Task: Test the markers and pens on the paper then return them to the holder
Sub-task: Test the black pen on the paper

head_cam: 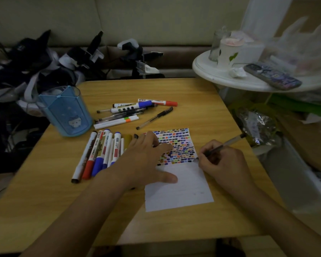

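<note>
A slim pen (223, 146), light and rigid, is pinched low on its barrel by the right hand (220, 160), its tip apparently touching the right edge of the paper (180, 186), just below rows of coloured test marks. The grip near the tip suits fine strokes. The left hand (146, 156) lies flat with fingers spread, pinning the thin, easily shifted sheet to the bench (174, 91). Capped markers (98, 154) lie beside it; the blue holder (65, 110) stands beyond them.

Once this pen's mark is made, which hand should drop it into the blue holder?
Probably the right hand: it already grips the pen, while the left hand lies flat pinning the paper. The holder sits far left, so it means reaching across.
</note>
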Action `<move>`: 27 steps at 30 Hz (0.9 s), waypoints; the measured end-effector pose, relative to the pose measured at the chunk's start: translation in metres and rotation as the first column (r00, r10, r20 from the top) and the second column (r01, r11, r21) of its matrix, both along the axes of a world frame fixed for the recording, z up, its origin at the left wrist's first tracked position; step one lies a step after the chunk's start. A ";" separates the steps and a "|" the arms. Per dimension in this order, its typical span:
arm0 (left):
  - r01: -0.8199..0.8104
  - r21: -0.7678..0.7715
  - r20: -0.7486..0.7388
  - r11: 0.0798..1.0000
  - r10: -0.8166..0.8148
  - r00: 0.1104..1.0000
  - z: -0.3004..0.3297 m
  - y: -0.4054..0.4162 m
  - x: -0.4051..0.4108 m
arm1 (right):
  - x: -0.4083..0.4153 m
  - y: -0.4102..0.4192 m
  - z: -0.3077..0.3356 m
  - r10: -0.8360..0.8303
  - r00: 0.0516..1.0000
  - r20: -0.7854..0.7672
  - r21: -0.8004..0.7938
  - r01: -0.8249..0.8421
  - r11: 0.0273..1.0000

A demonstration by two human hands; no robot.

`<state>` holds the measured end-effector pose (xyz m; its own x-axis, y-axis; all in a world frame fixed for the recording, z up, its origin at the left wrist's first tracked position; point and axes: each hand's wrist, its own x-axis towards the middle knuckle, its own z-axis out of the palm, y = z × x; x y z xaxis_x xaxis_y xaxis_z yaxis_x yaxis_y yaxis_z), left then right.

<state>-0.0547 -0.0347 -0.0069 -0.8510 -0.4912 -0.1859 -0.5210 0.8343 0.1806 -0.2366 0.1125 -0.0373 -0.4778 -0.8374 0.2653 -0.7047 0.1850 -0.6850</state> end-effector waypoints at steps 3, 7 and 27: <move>-0.003 0.001 0.005 1.000 0.003 1.000 0.000 0.000 0.000 | 0.000 0.000 0.000 -0.011 1.000 -0.008 -0.006 0.011 1.000; -0.005 0.004 0.007 1.000 0.004 1.000 0.001 0.000 0.000 | 0.000 0.000 0.001 0.018 1.000 -0.005 0.000 -0.018 1.000; -0.004 0.006 -0.001 1.000 0.004 1.000 0.001 0.000 0.000 | -0.001 -0.001 -0.002 -0.014 1.000 -0.003 -0.018 0.014 1.000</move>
<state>-0.0543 -0.0342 -0.0064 -0.8494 -0.4931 -0.1882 -0.5238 0.8314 0.1857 -0.2373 0.1118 -0.0394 -0.4883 -0.8258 0.2820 -0.7043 0.1821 -0.6862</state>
